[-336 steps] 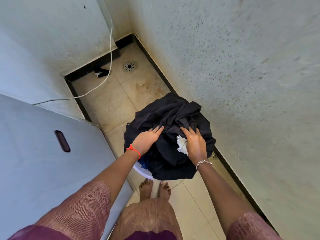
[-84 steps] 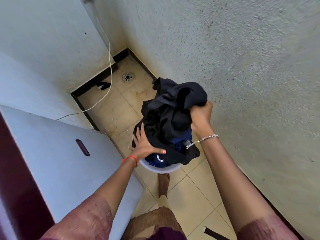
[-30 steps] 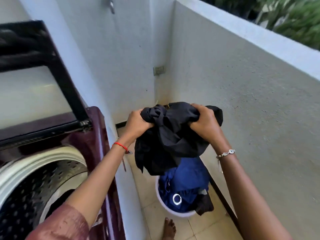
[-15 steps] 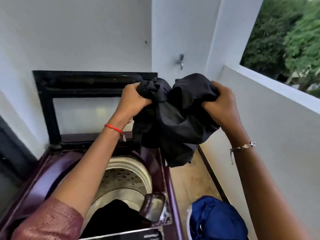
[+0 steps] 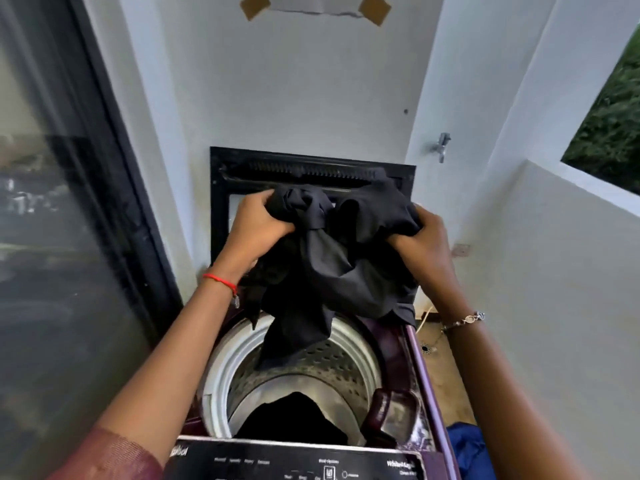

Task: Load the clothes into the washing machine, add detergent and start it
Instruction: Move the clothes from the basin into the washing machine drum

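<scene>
A bundle of black clothes (image 5: 332, 265) hangs over the open drum (image 5: 349, 355) of a maroon top-loading washing machine (image 5: 414, 375). My left hand (image 5: 254, 226) grips the bundle's left side and my right hand (image 5: 424, 244) grips its right side. A loose end of the cloth dangles into the drum mouth. More dark clothing (image 5: 294, 424) lies at the bottom of the drum. The machine's lid (image 5: 221, 188) stands raised against the back wall. The black control panel (image 5: 298, 464) runs along the near edge.
A blue garment (image 5: 467, 452) shows at the lower right, beside the machine. A tap (image 5: 441, 147) sticks out of the wall at the right. A dark-framed glass door (image 5: 69, 202) fills the left. A low balcony wall (image 5: 571, 271) closes the right side.
Both hands have carried the black bundle left from above the floor to over the drum, and its loose end now dangles into the opening. The view has turned squarely onto the machine.
</scene>
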{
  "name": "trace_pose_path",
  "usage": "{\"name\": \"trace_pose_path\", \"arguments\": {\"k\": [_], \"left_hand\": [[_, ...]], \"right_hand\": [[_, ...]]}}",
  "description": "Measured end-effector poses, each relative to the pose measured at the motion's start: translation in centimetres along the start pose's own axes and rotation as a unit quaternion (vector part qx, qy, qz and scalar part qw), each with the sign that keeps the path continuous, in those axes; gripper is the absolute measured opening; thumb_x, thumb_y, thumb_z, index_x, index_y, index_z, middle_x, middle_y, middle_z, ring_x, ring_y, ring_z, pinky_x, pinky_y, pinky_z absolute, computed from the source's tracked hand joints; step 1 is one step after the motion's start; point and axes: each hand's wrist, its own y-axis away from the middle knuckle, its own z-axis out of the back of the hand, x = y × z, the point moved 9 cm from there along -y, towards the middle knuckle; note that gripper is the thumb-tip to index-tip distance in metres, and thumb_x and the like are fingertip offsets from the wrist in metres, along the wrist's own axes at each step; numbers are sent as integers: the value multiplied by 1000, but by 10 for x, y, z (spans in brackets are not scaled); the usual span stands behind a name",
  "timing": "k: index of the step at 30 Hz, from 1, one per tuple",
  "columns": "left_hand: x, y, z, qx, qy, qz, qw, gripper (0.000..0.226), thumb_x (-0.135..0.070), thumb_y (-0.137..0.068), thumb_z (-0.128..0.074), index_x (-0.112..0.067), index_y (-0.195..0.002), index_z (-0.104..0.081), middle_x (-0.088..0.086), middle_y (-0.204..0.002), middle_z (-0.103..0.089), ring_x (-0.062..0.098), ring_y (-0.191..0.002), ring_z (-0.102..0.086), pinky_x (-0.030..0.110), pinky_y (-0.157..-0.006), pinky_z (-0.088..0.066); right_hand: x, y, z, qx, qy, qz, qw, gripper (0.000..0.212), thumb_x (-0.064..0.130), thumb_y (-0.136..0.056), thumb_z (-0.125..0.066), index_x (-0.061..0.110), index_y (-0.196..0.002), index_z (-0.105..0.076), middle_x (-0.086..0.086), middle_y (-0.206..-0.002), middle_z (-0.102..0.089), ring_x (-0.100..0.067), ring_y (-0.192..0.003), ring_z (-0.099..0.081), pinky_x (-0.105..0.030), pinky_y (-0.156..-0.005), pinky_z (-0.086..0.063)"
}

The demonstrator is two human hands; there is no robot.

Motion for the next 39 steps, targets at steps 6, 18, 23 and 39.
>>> {"name": "trace_pose_path", "arguments": {"k": [6,18,23,39], "left_hand": [[60,34,12,-26,-27,68,997,19,-1,-66,-73,-14,-79,-65,5,-77,-64,13,-76,-56,30,-70,-46],[179,99,-40,74,-184,139,970,18,1,-68,-63,-7,-84,-66,4,-81,-67,17,-82,-62,20,-61,-35],[228,121,-64,139,-215,186,948,20,3,-64,-58,-10,-79,-62,12,-79,-68,31,-85,-63,29,-63,-42],[260,83,-93,177,-250,181,935,21,7,-65,-58,4,-84,-63,19,-73,-66,35,-72,-61,40,-61,-48]], "right_hand": [[-33,17,-53,67,-13,-30,997,22,-2,-66,-56,6,-86,-63,-12,-76,-68,-14,-72,-60,-31,-60,-45],[-181,104,-141,212,66,-159,962,25,0,-67,-60,9,-91,-58,-11,-94,-67,-24,-91,-63,-29,-74,-48],[-245,142,-166,503,236,-228,800,90,16,-64,-79,12,-141,-32,-10,-139,-42,-27,-127,-43,-35,-102,-42],[-316,18,-66,252,311,-257,880,87,9,-66,-80,16,-140,-37,-12,-155,-14,-36,-133,-34,-41,-108,-35]]}}
